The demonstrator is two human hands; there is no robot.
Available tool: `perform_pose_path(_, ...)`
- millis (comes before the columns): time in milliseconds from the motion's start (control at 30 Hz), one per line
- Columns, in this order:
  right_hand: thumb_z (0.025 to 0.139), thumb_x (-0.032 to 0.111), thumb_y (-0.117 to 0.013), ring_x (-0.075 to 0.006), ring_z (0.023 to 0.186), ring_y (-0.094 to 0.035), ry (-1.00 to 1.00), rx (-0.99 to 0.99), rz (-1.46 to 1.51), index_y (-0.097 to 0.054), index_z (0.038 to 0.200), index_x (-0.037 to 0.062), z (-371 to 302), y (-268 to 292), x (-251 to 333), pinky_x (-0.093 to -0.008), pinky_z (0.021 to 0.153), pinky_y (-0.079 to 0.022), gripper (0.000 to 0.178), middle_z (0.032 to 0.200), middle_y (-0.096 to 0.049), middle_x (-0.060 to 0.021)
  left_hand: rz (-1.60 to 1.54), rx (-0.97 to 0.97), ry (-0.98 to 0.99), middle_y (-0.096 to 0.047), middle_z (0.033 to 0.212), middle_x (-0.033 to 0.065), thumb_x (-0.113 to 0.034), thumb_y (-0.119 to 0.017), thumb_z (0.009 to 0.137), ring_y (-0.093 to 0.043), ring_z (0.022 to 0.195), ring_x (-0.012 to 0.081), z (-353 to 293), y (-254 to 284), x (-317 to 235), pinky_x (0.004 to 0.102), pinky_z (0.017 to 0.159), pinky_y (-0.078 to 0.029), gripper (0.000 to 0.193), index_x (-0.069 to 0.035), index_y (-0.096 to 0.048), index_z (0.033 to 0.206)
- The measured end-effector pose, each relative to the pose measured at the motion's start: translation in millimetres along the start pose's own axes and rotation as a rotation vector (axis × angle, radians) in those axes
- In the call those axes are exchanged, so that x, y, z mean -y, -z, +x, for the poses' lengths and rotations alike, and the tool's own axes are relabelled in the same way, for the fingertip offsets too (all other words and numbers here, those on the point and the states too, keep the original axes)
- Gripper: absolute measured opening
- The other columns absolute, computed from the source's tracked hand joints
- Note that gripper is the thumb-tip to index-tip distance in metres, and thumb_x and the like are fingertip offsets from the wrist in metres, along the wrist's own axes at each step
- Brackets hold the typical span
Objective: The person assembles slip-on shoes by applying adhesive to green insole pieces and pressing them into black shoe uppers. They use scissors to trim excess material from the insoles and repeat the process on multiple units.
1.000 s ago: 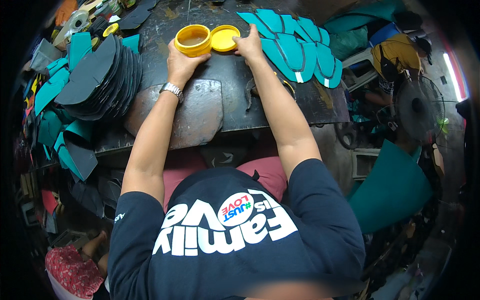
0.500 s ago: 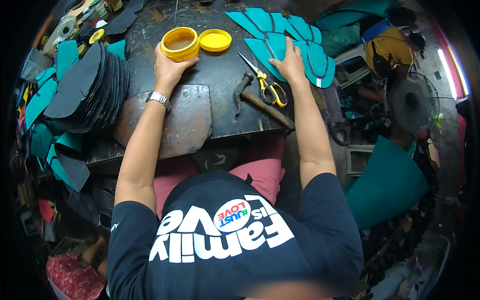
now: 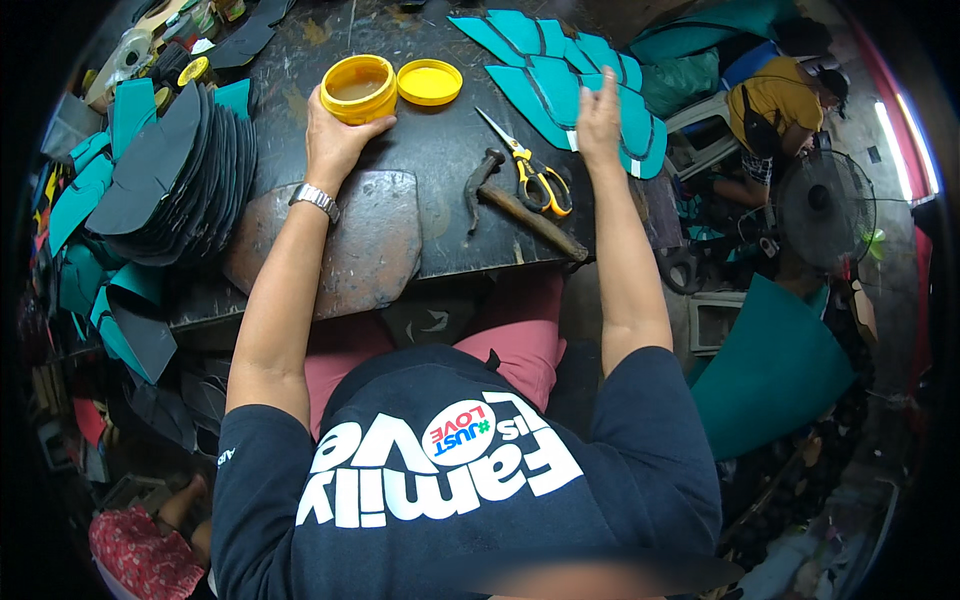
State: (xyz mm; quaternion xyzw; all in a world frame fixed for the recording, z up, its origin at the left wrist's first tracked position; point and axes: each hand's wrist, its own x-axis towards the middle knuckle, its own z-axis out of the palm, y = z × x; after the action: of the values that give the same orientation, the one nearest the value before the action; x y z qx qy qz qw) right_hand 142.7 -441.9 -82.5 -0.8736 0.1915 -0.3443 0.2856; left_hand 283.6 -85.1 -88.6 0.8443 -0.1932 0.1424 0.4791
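Scissors (image 3: 535,172), hammer (image 3: 520,210) between hands; lid (image 3: 429,82) beside tub (image 3: 359,88).

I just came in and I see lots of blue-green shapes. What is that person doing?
A person sits at a dark worktable. The left hand holds an open yellow tub; its lid lies beside it. The right hand rests on a spread of teal cut pieces. Scissors and a hammer lie between the hands. Dark pieces are stacked on the left.
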Motion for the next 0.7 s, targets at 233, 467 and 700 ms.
perform_pose_path(233, 0.084, 0.007, -0.065, -0.0488, 0.135, -0.044, -0.415, 0.096, -0.41, -0.011, 0.163, 0.0108, -24.1, 60.7, -46.3, -0.0549, 0.112, -0.04, 0.095, 0.149, -0.037, -0.0344, -0.053, 0.002, 0.005, -0.059, 0.135, 0.0213, -0.037, -0.099, 0.061, -0.059, 0.125, 0.0333, 0.3, -3.0, 4.5, 0.0394, 0.108, -0.047, 0.104, 0.002, -0.043, 0.139)
perform_pose_path(467, 0.083, 0.008, -0.065, -0.0504, 0.134, -0.044, -0.227, -0.01, -0.334, -0.019, 0.16, 0.0086, -6.2, 36.2, -68.1, -0.0528, 0.112, -0.04, 0.09, 0.149, -0.036, -0.0334, -0.046, -0.013, 0.001, -0.064, 0.13, 0.0182, -0.034, -0.099, 0.061, -0.063, 0.123, 0.0316, -2.2, -0.7, -2.9, 0.04, 0.105, -0.05, 0.1, -0.004, -0.043, 0.139)
perform_pose_path(700, 0.084, 0.02, -0.077, -0.0436, 0.125, -0.053, -0.042, -0.217, -0.135, -0.037, 0.153, 0.0071, -1.5, 30.2, -29.2, -0.0496, 0.106, -0.045, 0.081, 0.14, -0.046, -0.029, -0.013, 0.003, 0.005, -0.054, 0.141, 0.0278, -0.035, -0.101, 0.056, -0.053, 0.134, 0.0371, 5.1, -4.7, 12.6, 0.0411, 0.113, -0.043, 0.128, 0.003, -0.026, 0.152)
